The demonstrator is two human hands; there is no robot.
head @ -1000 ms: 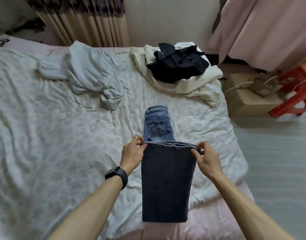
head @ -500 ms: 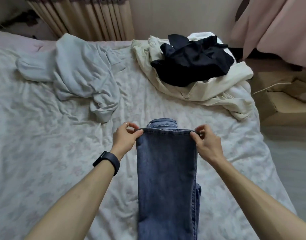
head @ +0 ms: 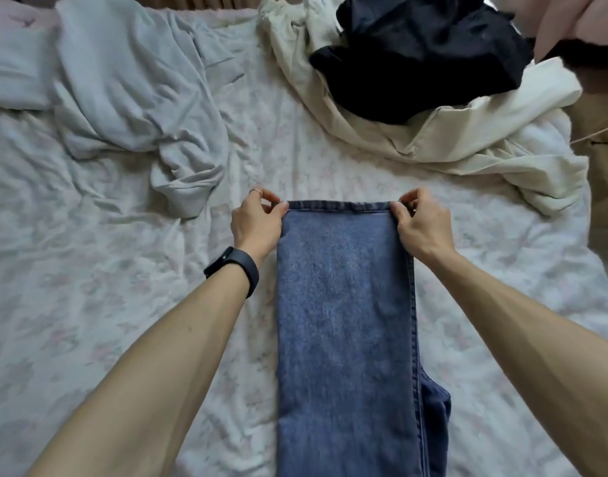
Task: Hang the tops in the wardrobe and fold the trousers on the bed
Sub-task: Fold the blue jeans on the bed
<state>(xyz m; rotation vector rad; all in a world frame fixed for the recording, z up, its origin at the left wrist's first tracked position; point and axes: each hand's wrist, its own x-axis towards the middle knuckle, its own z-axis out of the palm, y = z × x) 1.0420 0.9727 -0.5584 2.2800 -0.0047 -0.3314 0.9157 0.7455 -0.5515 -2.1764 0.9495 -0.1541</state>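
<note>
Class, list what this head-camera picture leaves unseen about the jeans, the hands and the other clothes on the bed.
All head view.
jeans: near end cut off by the bottom edge; lower layers covered by the top fold.
left hand, right hand: some fingertips tucked behind the hem.
black garment: crumpled, cut by the top edge; type unclear.
cream garment: partly under the black garment.

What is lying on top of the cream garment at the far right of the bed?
A crumpled black garment lies on the cream garment. It hides part of the cream cloth, so anything beneath it cannot be seen.
</note>
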